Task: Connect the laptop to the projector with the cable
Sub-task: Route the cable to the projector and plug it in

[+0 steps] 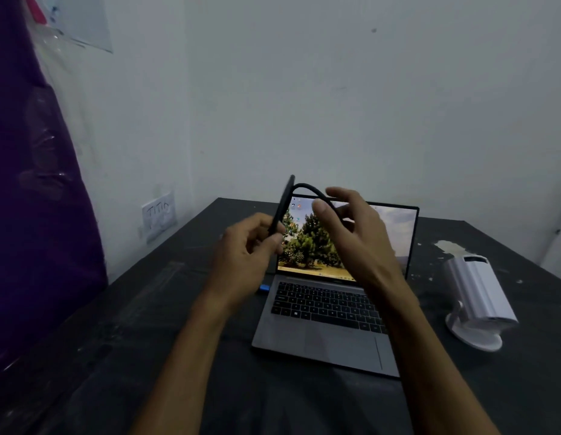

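Observation:
An open grey laptop [326, 328] sits on the dark table [147, 309], its screen lit with a picture of trees. A white projector [478, 293] on a round stand rests to its right. Both hands are raised in front of the screen with a black cable [285, 202] between them. My left hand [247, 246] pinches the cable near one end, which points up. The cable arches over to my right hand [357, 233], whose fingers curl around it. Its other end is hidden behind that hand.
A small blue plug [265, 288] sticks out at the laptop's left side. A purple cloth [31, 215] hangs at the left, and a wall socket plate [158, 215] is on the white wall behind. White paint flecks mark the table near the projector.

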A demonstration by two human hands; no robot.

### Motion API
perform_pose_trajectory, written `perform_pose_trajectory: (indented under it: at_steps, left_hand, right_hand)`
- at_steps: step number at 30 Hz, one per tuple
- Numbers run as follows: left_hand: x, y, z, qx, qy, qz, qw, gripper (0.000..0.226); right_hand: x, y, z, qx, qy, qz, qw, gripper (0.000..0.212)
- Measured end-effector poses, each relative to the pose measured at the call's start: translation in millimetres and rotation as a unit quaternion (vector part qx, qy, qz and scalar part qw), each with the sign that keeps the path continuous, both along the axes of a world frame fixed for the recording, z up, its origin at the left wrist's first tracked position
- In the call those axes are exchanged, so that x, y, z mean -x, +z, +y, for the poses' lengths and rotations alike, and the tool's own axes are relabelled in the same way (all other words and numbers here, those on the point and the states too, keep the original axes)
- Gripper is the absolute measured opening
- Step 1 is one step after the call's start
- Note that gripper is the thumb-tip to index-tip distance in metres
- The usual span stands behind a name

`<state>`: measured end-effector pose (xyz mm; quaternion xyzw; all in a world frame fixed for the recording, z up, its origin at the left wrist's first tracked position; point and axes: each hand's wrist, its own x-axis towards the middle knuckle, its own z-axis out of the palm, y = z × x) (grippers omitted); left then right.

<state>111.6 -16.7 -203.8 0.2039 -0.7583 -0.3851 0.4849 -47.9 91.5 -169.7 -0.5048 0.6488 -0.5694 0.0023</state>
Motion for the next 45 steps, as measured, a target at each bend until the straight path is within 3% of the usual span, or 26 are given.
perform_pose_trajectory:
  at_steps: [3,6,10,12,14,17,20,23,25,28,31,34,38,41,45]
  left_hand:
    - [-4,5,6,0.052,-0.054,-0.119,0.990,0.014]
    - [-5,10,11,0.070,-0.074,-0.163,0.981,0.016]
    - [-12,10,4,0.083,-0.025,-0.233,0.969,0.016]
    - [-15,13,6,0.004,-0.048,-0.163,0.986,0.011]
    - [-15,20,13,-0.109,-0.115,-0.074,0.985,0.040]
    - [-12,29,20,-0.239,-0.224,-0.007,0.945,0.082]
    - [-3,26,22,-0.237,-0.189,0.019,0.953,0.060]
    - [6,21,24,-0.254,-0.106,0.057,0.960,0.025]
    - [8,23,27,-0.282,-0.100,0.095,0.949,0.023]
    - [9,27,29,-0.317,-0.123,0.164,0.926,0.027]
    - [6,31,28,-0.356,-0.172,0.219,0.892,0.029]
    - [2,34,28,-0.401,-0.227,0.262,0.848,0.029]
    - [0,36,26,-0.413,-0.263,0.275,0.827,0.029]
    - [-1,34,21,-0.400,-0.230,0.257,0.849,0.030]
    - [-7,23,8,-0.324,-0.048,0.108,0.939,0.026]
  right_hand:
    - [-7,2,-1,0.017,0.027,-0.005,0.999,0.049]
    - [-8,3,-3,0.054,-0.023,0.017,0.998,0.037]
    - [-4,12,7,0.131,-0.061,0.065,0.987,0.023]
    - [1,20,16,0.128,-0.005,0.077,0.989,0.024]
    - [2,26,26,0.070,0.107,0.053,0.990,0.021]
    - [-2,27,32,-0.080,0.208,0.063,0.973,0.007]
    - [-6,24,31,-0.147,0.269,0.046,0.951,0.005]
    - [-8,23,28,-0.167,0.242,-0.008,0.956,0.030]
    - [-2,17,19,-0.162,0.163,-0.006,0.973,0.031]
    - [15,2,8,-0.168,0.052,0.157,0.972,0.016]
    - [22,-6,5,-0.229,0.115,0.227,0.940,0.042]
    - [18,-14,-3,-0.210,0.169,0.240,0.933,0.021]
    - [14,-17,-10,-0.169,0.190,0.219,0.942,0.010]
    - [17,-16,-9,-0.109,0.194,0.140,0.965,0.016]
    - [29,-15,-10,0.053,0.149,-0.064,0.985,0.021]
